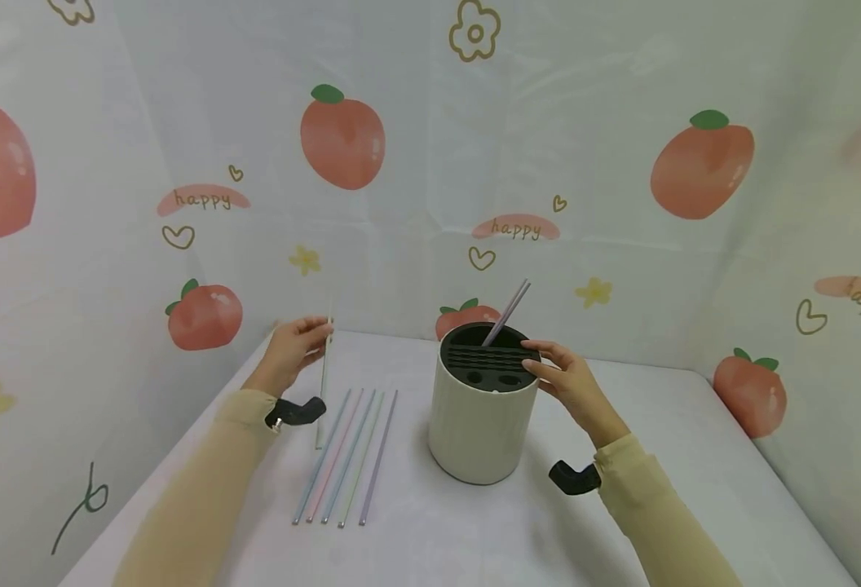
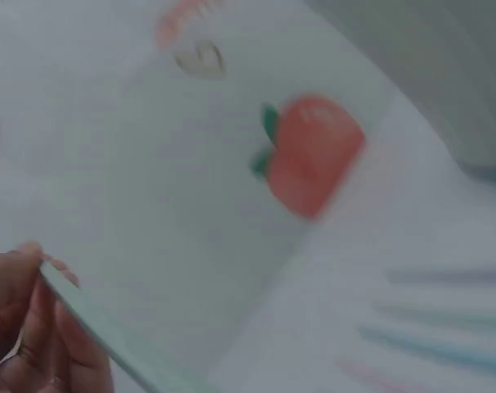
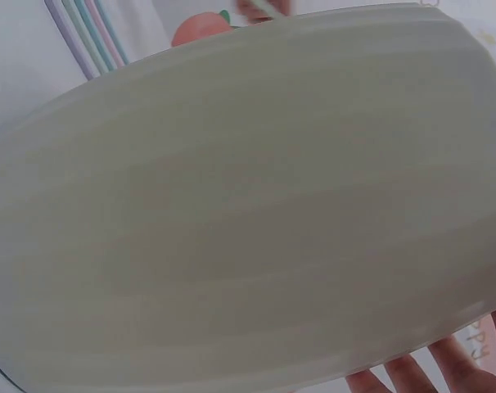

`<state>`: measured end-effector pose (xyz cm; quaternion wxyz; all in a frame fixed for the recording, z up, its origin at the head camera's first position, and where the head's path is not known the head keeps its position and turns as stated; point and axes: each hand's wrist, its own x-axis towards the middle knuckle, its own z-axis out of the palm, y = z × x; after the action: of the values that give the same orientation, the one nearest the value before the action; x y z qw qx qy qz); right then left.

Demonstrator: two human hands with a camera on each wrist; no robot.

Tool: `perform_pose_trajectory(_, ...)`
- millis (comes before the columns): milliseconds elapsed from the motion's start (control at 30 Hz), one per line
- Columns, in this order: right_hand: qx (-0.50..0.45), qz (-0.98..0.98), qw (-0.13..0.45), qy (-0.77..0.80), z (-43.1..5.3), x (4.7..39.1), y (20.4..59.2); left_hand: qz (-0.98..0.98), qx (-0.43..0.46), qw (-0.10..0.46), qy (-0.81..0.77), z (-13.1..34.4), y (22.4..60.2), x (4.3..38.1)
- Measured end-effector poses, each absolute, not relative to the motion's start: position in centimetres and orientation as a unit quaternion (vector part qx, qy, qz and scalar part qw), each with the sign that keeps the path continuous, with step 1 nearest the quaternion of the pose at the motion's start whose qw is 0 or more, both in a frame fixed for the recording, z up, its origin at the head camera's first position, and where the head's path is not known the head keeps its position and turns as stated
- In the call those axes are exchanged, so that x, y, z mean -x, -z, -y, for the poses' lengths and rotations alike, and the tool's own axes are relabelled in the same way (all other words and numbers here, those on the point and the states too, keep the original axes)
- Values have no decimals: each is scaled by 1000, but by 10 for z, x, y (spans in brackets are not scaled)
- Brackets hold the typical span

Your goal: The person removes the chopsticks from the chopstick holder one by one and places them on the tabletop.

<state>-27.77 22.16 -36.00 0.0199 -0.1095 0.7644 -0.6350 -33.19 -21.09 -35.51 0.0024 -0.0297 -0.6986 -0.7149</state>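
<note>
In the head view my left hand [image 1: 294,350] pinches a pale green chopstick [image 1: 324,391] by its upper part, and it hangs nearly upright over the table's left side. The left wrist view shows that chopstick [image 2: 109,332] slanting away from the fingertips [image 2: 31,254]. My right hand [image 1: 566,383] rests on the right rim of a cream cylindrical utensil holder [image 1: 478,432] with a black divided insert [image 1: 485,359]. Its fingers look fairly straight, tips over the rim. Two purplish chopsticks [image 1: 506,314] lean inside the holder's back compartment. The holder's wall [image 3: 248,213] fills most of the right wrist view.
Several pastel chopsticks [image 1: 346,456] lie side by side on the white table [image 1: 430,538], between my left arm and the holder. A white sheet printed with fruit [image 1: 342,143] hangs behind and along the sides.
</note>
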Motion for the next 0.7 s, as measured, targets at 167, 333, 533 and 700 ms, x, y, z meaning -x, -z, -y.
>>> perform_pose_trajectory(167, 109, -767, 21, 632, -221, 277, 360, 771, -11, -56, 634, 236, 415, 322)
perform_pose_trajectory(333, 111, -771, 19, 627, -222, 277, 360, 805, -47, -77, 587, 241, 443, 316)
perform_pose_trajectory(533, 115, -770, 16, 627, -221, 276, 360, 838, -66, -74, 537, 233, 457, 318)
perform_pose_trajectory(700, 117, -769, 18, 628, -220, 275, 358, 850, -66, -71, 517, 231, 463, 320)
